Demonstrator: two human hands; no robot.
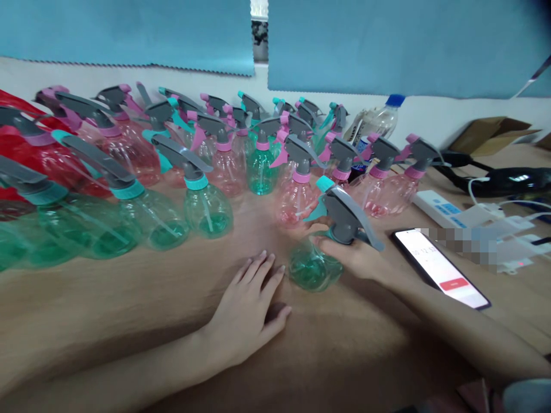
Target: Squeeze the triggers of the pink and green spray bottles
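My right hand is wrapped round the neck of a green spray bottle with a grey and turquoise trigger head. That bottle looks upright on the table, slightly blurred. Flat on the wooden table, just left of it, rests my left hand, fingers spread and holding nothing. Behind the held bottle stands a pink spray bottle. To the left is another green spray bottle, the nearest to my left hand in a row of green ones.
Several more pink and green spray bottles crowd the back and left. A lit phone lies by my right forearm, beside a white power strip with cables. Behind are a blue-capped plastic bottle and a cardboard box. Red plastic sits far left.
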